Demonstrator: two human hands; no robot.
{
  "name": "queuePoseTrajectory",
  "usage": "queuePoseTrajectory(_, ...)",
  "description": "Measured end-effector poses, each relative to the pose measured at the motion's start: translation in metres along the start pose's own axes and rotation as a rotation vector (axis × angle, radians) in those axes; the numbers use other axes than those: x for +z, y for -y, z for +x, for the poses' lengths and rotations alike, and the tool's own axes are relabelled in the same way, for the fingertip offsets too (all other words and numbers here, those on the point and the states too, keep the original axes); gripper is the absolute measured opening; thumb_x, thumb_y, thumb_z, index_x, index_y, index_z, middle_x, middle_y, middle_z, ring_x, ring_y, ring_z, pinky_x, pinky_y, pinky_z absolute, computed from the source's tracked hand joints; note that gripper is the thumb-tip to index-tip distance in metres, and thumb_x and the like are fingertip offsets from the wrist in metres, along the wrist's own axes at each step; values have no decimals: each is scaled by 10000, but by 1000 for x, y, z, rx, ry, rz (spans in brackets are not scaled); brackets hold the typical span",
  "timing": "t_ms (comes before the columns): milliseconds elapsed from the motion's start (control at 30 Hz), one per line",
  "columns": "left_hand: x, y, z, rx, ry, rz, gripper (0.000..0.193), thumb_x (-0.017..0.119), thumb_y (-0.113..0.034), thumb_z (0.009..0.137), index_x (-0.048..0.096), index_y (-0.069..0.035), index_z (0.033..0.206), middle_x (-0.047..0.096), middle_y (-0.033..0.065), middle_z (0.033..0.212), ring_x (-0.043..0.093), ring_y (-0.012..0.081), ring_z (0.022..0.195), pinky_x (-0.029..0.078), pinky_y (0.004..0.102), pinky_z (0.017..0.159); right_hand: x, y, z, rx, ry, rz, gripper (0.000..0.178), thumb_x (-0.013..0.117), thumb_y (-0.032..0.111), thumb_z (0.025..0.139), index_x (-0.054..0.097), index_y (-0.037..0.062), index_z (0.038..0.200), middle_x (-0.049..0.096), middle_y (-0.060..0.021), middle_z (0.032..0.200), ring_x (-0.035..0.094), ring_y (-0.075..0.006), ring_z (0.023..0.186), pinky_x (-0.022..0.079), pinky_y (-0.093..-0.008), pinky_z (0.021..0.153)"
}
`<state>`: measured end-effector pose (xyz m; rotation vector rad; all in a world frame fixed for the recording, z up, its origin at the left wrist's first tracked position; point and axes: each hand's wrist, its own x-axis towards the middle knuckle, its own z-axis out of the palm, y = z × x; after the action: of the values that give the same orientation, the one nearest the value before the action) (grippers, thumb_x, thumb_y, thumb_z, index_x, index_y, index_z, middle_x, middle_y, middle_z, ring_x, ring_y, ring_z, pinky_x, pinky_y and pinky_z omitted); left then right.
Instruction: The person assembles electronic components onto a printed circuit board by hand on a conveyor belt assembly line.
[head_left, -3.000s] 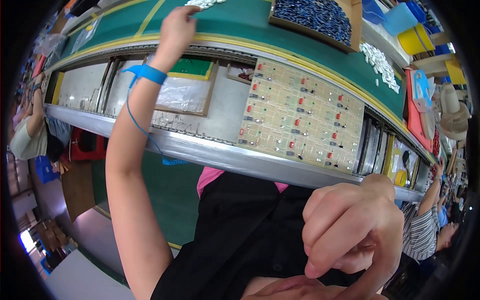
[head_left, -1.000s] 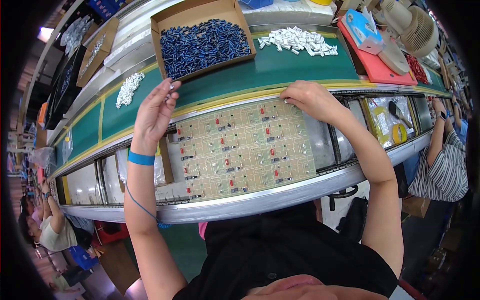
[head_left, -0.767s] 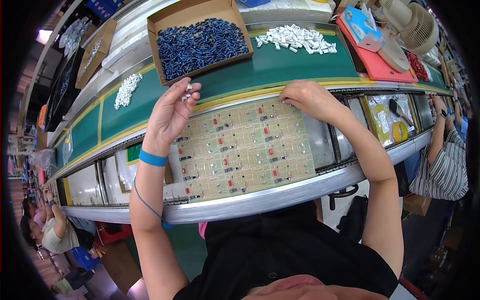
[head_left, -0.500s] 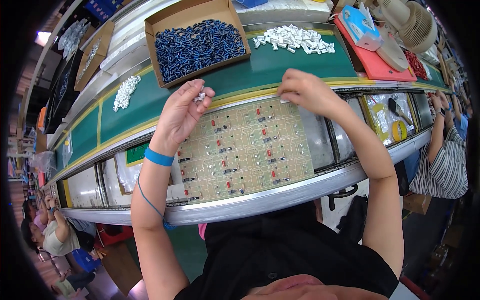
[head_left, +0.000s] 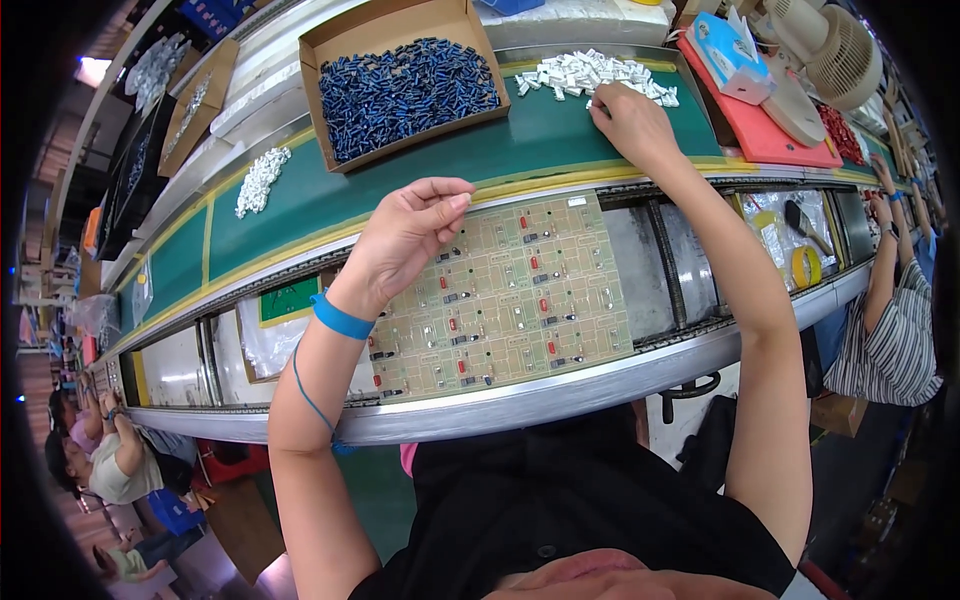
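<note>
Two hands out — the right hand [head_left: 635, 122] is at the near edge of the white pile [head_left: 592, 72], upper right of the frame; the left hand [head_left: 405, 238] is over the upper left of the board [head_left: 508, 312], mid-frame. Key relation: pile lies just beyond the right fingertips, board sits below and to the left of that hand. Right hand is clearly nearer the pile, left nearer the board. One white block [head_left: 577, 201] lies at the board's upper right corner, long axis roughly left-right.

Left thumb and forefinger look close together — can't tell if anything is between them. Right fingers are bent, tips hard to make out against the pile; can't tell if they grip. Board's upper left corner is hidden by the left hand and wrist.
</note>
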<state>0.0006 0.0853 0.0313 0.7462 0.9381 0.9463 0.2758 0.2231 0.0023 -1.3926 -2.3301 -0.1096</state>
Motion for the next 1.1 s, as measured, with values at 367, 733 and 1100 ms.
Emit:
queuePoseTrajectory(367, 30, 16, 21, 212, -164, 911, 161, 631, -103, 795, 640, 27, 889, 657, 99, 758, 584, 131, 624, 456, 255, 564, -44, 19, -70, 117, 114, 716, 160, 605, 35, 783, 593, 16, 941, 508, -27, 779, 449, -101, 630, 411, -230, 599)
queuePoseTrajectory(733, 38, 31, 35, 470, -183, 1318, 141, 621, -118, 751, 674, -19, 838, 646, 151, 817, 607, 319, 737, 476, 370, 666, -45, 20, -75, 106, 211, 847, 125, 611, 33, 798, 600, 5, 920, 547, -19, 846, 501, -73, 697, 417, -210, 627)
queuePoseTrajectory(1100, 46, 29, 33, 443, -148, 1417, 136, 576, -110, 759, 679, -31, 800, 644, 142, 777, 600, 323, 712, 474, 383, 647, -44, 19, -76, 96, 217, 843, 125, 605, 21, 798, 601, -3, 921, 546, -30, 861, 523, -83, 719, 437, -209, 635)
